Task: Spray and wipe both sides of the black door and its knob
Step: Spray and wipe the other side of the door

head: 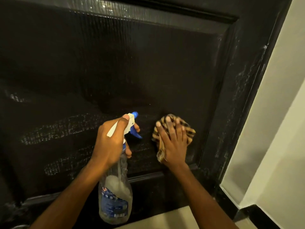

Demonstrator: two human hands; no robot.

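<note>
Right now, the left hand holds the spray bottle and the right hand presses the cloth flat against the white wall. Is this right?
Not quite. The head view shows the right hand pressing the cloth flat against the black door instead. The left hand does hold the spray bottle.

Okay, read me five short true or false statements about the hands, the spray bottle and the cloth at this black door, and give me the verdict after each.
1. The left hand grips the spray bottle. True.
2. The bottle's trigger is red. False: it is blue.
3. The right hand presses a checked cloth against the door. True.
4. The right hand's fingers are curled into a fist. False: they lie straight and spread over the cloth.
5. The wall to the right of the door is black. False: it is pale.
</note>
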